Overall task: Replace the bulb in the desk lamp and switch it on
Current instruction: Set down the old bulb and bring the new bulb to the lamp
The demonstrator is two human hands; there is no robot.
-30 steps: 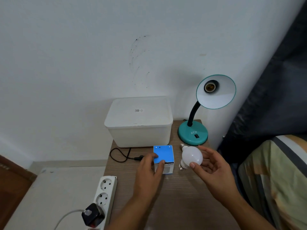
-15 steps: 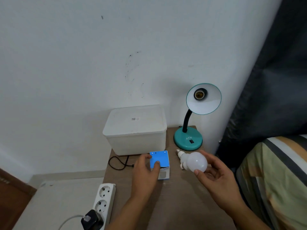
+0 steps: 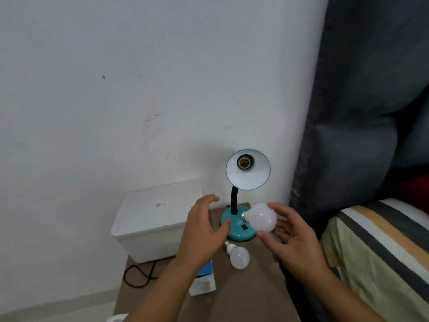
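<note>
Head view | right hand (image 3: 292, 238) holding bulb (image 3: 262, 218) by fingertips, centre-right of frame, below empty socket (image 3: 243, 162) | left hand (image 3: 204, 231) relaxed, holding nothing, over table (image 3: 260, 291) | risks: fingertip hold slipping, crooked threading, knocking spare bulb (image 3: 239, 256) off.

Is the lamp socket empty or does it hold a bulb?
Empty: the socket shows bare inside the shade. One bulb is in the right hand, another lies on the table.
</note>
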